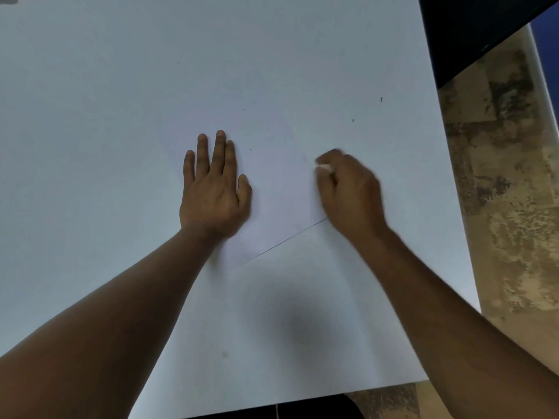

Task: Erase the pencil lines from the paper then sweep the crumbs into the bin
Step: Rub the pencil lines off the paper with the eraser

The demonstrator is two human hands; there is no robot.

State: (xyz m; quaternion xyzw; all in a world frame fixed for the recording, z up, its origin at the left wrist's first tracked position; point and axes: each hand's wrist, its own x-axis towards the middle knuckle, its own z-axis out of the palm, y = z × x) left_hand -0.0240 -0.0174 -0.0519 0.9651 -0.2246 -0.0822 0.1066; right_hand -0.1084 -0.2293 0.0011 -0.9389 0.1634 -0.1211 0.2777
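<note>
A white sheet of paper [278, 189] lies tilted on the white table [121, 86], its lower edge showing as a thin dark line. My left hand [213, 189] lies flat with straight fingers on the paper's left part. My right hand [351, 189] is curled round a small white eraser [324, 167], whose tip touches the paper's right part; this hand is blurred. Any pencil lines are too faint to make out. A few tiny dark crumbs [381, 99] lie on the table beyond the paper. No bin is in view.
The table's right edge [453, 207] runs close to my right hand, with mottled brown floor [514, 207] beyond it. A dark object [472, 31] stands at the upper right corner. The near table edge is at the bottom of the view.
</note>
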